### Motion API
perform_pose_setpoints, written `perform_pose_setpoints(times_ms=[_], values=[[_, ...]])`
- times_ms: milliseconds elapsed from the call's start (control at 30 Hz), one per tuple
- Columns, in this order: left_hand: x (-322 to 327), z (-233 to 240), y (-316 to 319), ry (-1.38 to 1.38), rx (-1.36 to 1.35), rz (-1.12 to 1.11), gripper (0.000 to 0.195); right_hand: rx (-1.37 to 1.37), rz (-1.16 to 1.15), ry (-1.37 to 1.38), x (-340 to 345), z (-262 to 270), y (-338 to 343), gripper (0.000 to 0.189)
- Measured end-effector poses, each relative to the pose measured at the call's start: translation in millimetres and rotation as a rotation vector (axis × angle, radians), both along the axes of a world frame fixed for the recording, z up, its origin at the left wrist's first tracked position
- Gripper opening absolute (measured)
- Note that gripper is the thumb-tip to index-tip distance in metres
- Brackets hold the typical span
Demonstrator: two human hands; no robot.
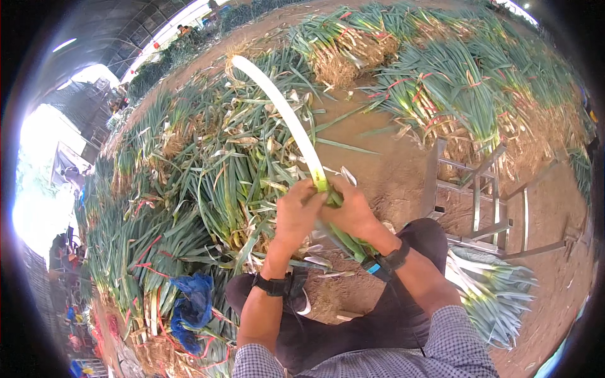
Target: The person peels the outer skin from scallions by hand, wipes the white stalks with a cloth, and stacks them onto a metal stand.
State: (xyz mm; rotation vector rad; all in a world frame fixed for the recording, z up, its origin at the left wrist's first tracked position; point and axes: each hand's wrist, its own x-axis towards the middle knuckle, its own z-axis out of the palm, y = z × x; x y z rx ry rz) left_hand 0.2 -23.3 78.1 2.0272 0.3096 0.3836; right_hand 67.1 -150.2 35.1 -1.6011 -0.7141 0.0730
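Observation:
Both of my hands grip one long green onion [295, 127] where its white shaft turns green. My left hand [298, 210] pinches it from the left, thumb near the lower end of the white part. From the right, my right hand [350, 208] closes around the green leaves, which trail down toward my right wrist. The white shaft curves up and away from me, and its brown roots [231, 59] hang at the far tip. Just beyond and left of my hands lies a large heap of loose green onions and stripped leaves [227, 189].
Tied onion bundles [472, 90] with red strings are piled at far right. A metal frame [477, 189] stands at the right, beside white-stemmed onions [496, 293] on the dirt floor [378, 156]. Blue netting [194, 302] lies on bundles at lower left.

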Motion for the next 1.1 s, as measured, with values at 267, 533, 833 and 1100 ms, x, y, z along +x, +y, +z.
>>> perform_pose_setpoints(times_ms=[267,533,833,1100], values=[[0,-20,14,-0.067,0.207,0.036,0.034,0.026,0.113,0.093,1,-18,1,0.046],[4,-9,11,0.009,0.216,0.008,0.034,-0.154,-0.128,-0.34,-2,-25,7,0.034],[9,-24,10,-0.113,0.264,0.076,0.027,-0.204,-0.237,-0.602,-2,-30,12,0.036],[14,-36,17,-0.185,0.262,0.125,0.026,-0.031,-0.039,-0.007,2,-21,5,0.033]])
